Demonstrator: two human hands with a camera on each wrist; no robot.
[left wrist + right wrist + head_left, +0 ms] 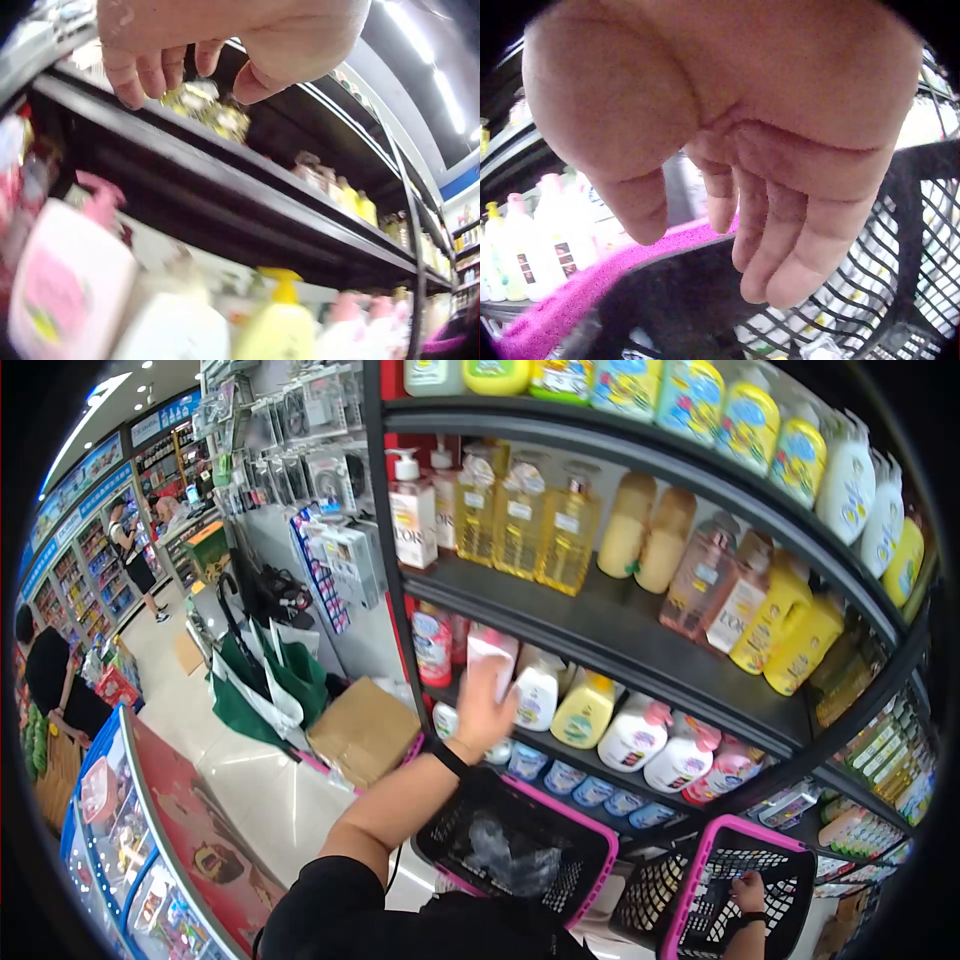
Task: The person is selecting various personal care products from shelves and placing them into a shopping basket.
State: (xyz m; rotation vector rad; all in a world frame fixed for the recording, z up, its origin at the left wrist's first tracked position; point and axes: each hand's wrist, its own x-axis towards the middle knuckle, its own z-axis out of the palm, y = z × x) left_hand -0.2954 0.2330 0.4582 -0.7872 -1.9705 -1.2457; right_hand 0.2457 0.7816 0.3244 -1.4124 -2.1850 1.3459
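Note:
In the head view my left hand (484, 708) is raised before the lower shelf, over the front of a pink-and-white pump bottle (490, 652). The left wrist view has that hand (232, 37) with fingers apart and bent loosely, holding nothing, above the pink-labelled bottle (71, 285); a yellow-capped bottle (279, 322) stands farther right. My right hand (747, 892) is over the black basket with a pink rim (690, 890). Up close, the right hand (742, 150) hangs with loosely bent fingers beside the pink rim (622, 274), nothing held.
Another basket (608, 860) with clear plastic inside stands below the shelves. Yellow and clear bottles (520, 520) fill the shelf (600, 630) above. A cardboard box (365, 730), a green-and-white bag (262, 685) and a display case (150, 840) are at left; two people stand farther back.

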